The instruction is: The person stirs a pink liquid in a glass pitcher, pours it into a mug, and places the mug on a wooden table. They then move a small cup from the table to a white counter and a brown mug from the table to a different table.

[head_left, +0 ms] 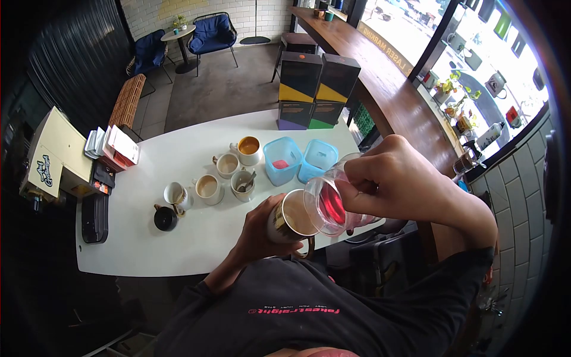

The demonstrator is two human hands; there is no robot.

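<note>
My left hand (257, 231) is wrapped round a tall mug (279, 229) with a brown handle and pale inside, tilted near the table's front edge. In my right hand (389, 177) is a clear glass jug (318, 223), tipped toward the mug, with red liquid (333, 203) inside. The jug's wide mouth overlaps the mug's rim in this view. Just beyond stand two light blue plastic tubs; the left tub (281, 175) has something pink at its bottom, and the right tub (313, 169) is beside it. A mug with a spoon (242, 189) stands left of my left hand.
Several more cups stand on the white table (137, 238), among them a black cup (165, 219) and a mug of brown liquid (248, 146). Black boxes (312, 89) are stacked at the back. A wooden counter (398, 101) runs along the window on the right.
</note>
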